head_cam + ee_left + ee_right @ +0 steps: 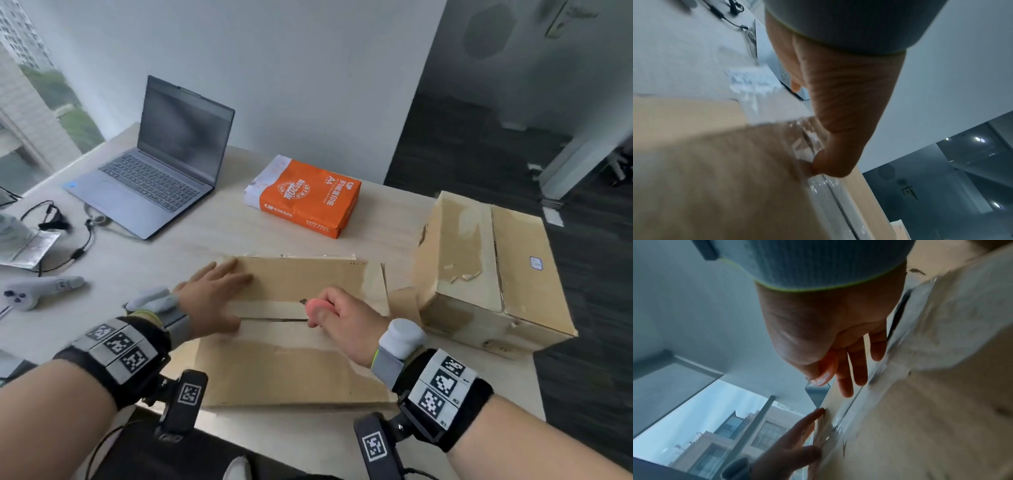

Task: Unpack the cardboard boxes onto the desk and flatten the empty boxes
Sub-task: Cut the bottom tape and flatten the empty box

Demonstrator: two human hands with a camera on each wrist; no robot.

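Head view: high, facing forward and down across the tabletop [212, 233], taking in both hands, the near box [294, 370], a second box [486, 260] at right, the laptop [154, 178] far left.
Left wrist view: very close, low, along the left hand [842, 97] over the near box [715, 186]; blurred.
Right wrist view: very close, low, along the right hand [824, 331], facing left toward the window [711, 426].
Shared: the near box's taped seam; the left hand [789, 451] shows in the right wrist view too.

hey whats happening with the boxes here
A person is slitting the taped seam of the near cardboard box on the desk. The right hand grips a pink cutter at the seam, while the left hand presses flat on top. A second box sits closed to the right.
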